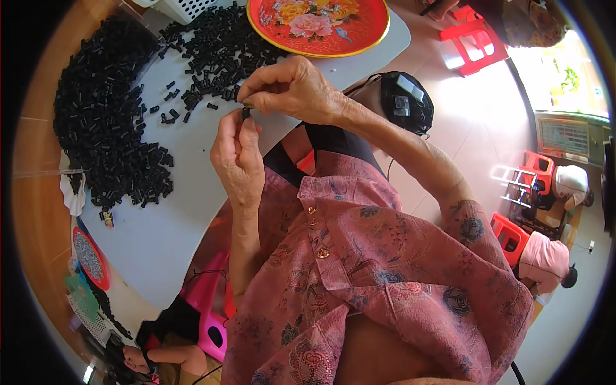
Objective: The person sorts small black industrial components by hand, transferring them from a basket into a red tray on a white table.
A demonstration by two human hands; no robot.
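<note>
My left hand (239, 154) pinches a small black cylindrical part (246, 113) upright between thumb and fingertips, over the near edge of the table. Just above it is my right hand (292, 93), its thumb and forefinger pressed together at the part's top. Whatever the right fingertips may hold is too small to make out. Beyond my hands, a loose heap of like black parts (224, 48) lies on the pale table (186, 163), several of them scattered singly. A much larger pile of black parts (96, 109) covers the table's left side.
A red floral tray (321, 38) with small shiny bits stands at the far edge, near a white perforated basket (183, 8). Leftward are a red dish of silvery pieces (90, 256) and another person's hand (135, 359). Red stools (471, 42) and seated people occupy the right.
</note>
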